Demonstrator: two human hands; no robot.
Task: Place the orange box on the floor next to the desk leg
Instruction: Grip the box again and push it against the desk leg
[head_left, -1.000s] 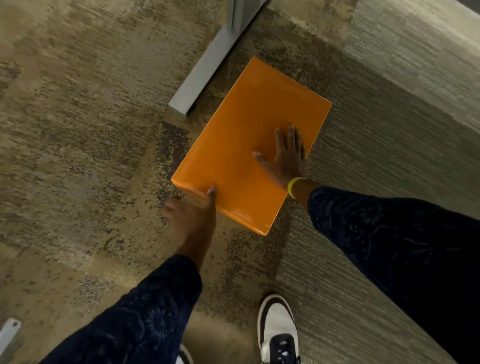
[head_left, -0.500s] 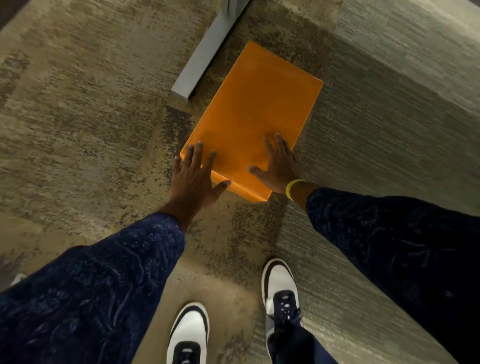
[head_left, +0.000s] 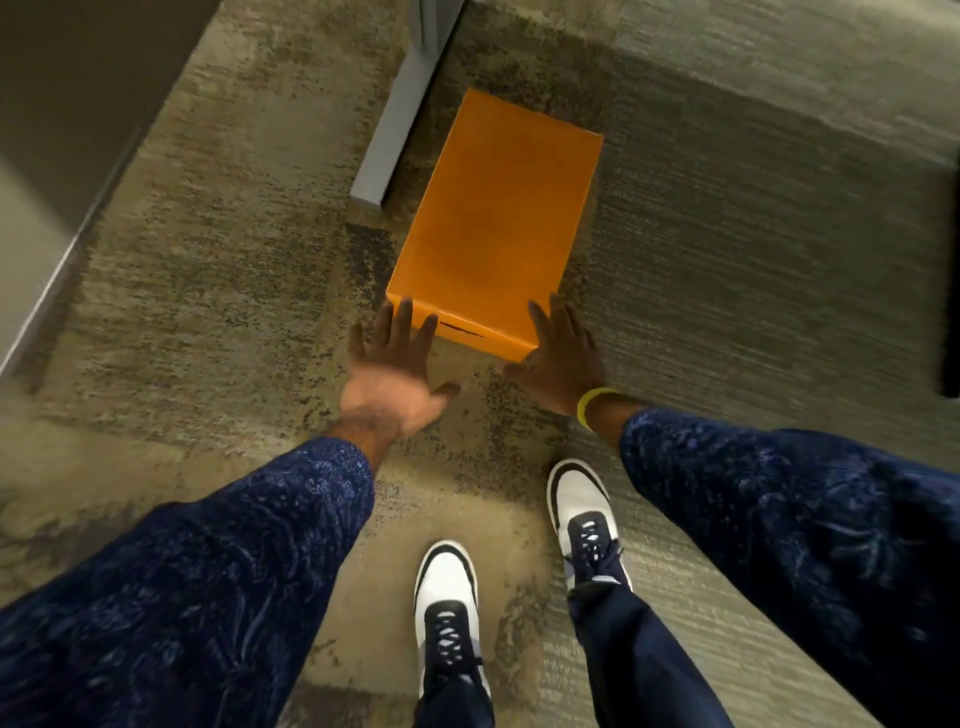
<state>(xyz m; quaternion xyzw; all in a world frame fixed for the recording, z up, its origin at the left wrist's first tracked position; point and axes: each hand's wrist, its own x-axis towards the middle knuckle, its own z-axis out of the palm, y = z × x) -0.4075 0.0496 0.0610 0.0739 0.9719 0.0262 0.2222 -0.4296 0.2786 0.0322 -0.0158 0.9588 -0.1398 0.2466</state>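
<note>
Placement step appears complete: orange box (head_left: 498, 228) lies on the floor (head_left: 208, 291) beside the desk leg (head_left: 395, 124). Left hand (head_left: 389, 374) and right hand (head_left: 558, 358) are spread open at its near end, holding nothing. Next: withdraw the hands.

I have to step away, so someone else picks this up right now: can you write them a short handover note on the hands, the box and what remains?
Left hand: open, fingers spread, fingertips at the near-left corner of the box; gripping nothing.
Right hand: open, at the near-right corner; contact unclear.
Flat rectangular orange cardboard box: lying flat on the carpeted floor, right beside the grey metal desk leg, roughly parallel to its foot.
Done: the box is down next to the leg.
Left: take both hands clear; nudge the box only if it must sit closer.
</note>
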